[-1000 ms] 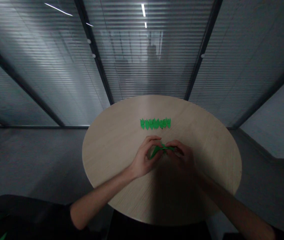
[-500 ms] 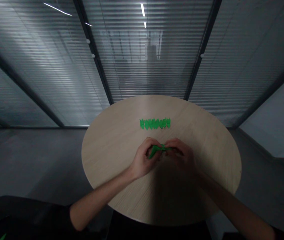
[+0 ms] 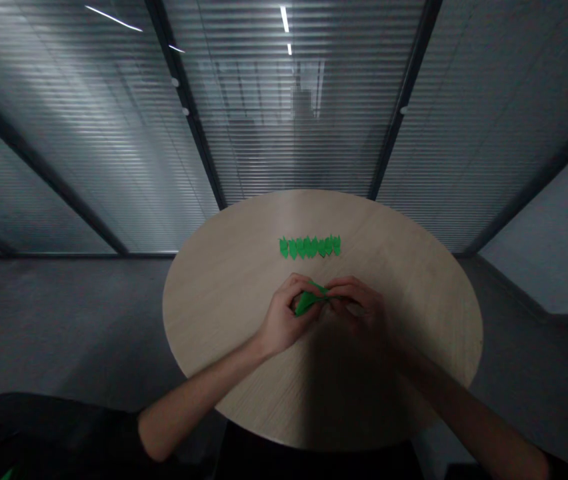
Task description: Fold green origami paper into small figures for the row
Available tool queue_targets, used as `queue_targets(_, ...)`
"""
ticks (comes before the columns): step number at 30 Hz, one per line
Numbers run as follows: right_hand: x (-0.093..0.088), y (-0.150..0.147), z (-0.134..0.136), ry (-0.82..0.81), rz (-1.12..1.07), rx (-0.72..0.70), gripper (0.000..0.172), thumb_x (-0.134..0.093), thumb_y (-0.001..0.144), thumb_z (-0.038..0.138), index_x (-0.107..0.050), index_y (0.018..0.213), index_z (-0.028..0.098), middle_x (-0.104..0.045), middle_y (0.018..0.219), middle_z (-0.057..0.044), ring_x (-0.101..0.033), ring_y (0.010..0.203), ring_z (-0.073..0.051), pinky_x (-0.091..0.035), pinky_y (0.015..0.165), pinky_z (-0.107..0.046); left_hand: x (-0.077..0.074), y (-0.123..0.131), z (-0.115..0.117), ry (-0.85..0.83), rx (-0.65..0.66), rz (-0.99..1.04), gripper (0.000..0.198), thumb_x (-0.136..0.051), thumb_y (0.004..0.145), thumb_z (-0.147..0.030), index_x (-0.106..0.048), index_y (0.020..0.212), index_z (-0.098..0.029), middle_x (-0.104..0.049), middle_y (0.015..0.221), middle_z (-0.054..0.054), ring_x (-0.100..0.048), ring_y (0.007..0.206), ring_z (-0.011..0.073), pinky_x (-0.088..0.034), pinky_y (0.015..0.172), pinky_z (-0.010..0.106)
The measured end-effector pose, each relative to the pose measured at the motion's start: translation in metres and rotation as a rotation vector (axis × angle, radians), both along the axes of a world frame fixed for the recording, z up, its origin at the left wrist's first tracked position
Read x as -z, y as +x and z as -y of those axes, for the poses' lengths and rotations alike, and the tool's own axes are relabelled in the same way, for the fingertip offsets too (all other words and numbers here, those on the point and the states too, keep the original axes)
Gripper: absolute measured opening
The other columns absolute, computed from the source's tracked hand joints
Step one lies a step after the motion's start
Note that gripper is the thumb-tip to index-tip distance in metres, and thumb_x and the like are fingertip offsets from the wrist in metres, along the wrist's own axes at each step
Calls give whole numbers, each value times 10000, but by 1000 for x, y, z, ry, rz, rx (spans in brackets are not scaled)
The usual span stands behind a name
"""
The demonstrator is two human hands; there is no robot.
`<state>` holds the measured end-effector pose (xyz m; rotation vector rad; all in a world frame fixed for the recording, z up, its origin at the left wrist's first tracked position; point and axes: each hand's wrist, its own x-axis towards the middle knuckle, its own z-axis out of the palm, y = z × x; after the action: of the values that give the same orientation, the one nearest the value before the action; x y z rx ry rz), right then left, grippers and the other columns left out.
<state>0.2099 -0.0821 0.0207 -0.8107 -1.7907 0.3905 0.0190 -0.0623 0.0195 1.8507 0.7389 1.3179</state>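
Green paper [image 3: 307,303] has shifted, pinched by left fingers [image 3: 298,285] and right fingers [image 3: 348,290].

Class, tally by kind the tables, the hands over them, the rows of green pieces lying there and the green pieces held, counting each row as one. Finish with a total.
Tables: 1 (table)
Hands: 2 (left hand, right hand)
Rows: 1 (row; its pieces crowd too closely to count surely)
Held pieces: 1 (green piece)
Total: 5

Green piece [image 3: 306,303], folded, slanted, partly hidden
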Motion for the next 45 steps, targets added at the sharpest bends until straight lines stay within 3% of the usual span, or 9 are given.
queue_targets(7, -1, -3, 0, -185, -174, 35, 49, -705, 873, 261, -685, 852, 222, -632, 872, -23, -638, 687, -132, -554, 577, -235, -1, -1, -2, -38, -75, 35, 65, -730, 856, -211, -671, 880, -193, -589, 968, 68, -610, 938, 207, -577, 685, 316)
queue_targets(11, -2, -3, 1, -224, -198, 21, 80, -701, 878, 257, -672, 812, 221, -617, 806, -6, -631, 662, -129, -545, 583, -238, 0, 0, -1, -69, -53, 63, 87, -728, 863, -243, -660, 880, -192, -606, 989, 74, -622, 922, 201, -601, 686, 320)
queue_targets(16, -1, -2, 1, -136, -138, 35, 62, -679, 894, 239, -678, 834, 225, -632, 829, -18, -627, 726, -145, -532, 615, -250, -2, 4, 1, -256, 86, 174, 121, -718, 863, -252, -624, 901, -185, -670, 1033, 81, -671, 798, 165, -633, 676, 325)
queue_targets(21, -2, -3, 1, -147, -69, 52, 112, -645, 922, 278, -654, 829, 215, -620, 831, -27, -616, 717, -147, -530, 627, -260, -2, 5, 1, -286, 48, 200, 150, -764, 813, -242, -632, 854, -183, -715, 998, 79, -688, 814, 176, -640, 679, 317)
queue_targets(25, -1, -4, 1, -255, -94, 9, 134, -641, 925, 315, -650, 842, 210, -629, 854, -31, -634, 720, -142, -542, 647, -261, -2, 4, 1, -291, 36, 210, 151, -768, 809, -242, -634, 840, -179, -729, 976, 76, -695, 817, 172, -637, 697, 313)
queue_targets(31, 3, -5, -2, -572, -332, -108, 244, -764, 819, 426, -658, 817, 205, -697, 716, -17, -694, 652, -162, -586, 623, -285, -2, 5, 0, -330, 64, 247, 169, -765, 811, -243, -613, 842, -174, -733, 951, 72, -698, 734, 147, -628, 666, 294)
queue_targets(34, 4, -5, -3, -615, -412, -113, 281, -810, 762, 446, -677, 810, 202, -731, 712, -25, -717, 644, -166, -607, 621, -291, -2, 4, -1, -321, 42, 222, 163, -751, 825, -250, -603, 844, -182, -733, 940, 68, -691, 710, 144, -625, 662, 306)
queue_targets(39, 2, -3, -1, -642, -396, -126, 270, -793, 787, 427, -690, 890, 200, -763, 747, -47, -749, 690, -183, -621, 638, -296, -3, 2, -2, -306, -26, 165, 138, -739, 833, -251, -614, 843, -196, -737, 939, 62, -695, 728, 156, -618, 674, 319)
queue_targets(45, 1, -3, -3, -633, -419, -108, 254, -803, 775, 405, -681, 849, 194, -756, 732, -40, -745, 673, -174, -623, 646, -288, -2, 4, 0, -282, -9, 187, 135, -747, 829, -239, -624, 842, -184, -733, 944, 69, -693, 760, 158, -611, 675, 308)
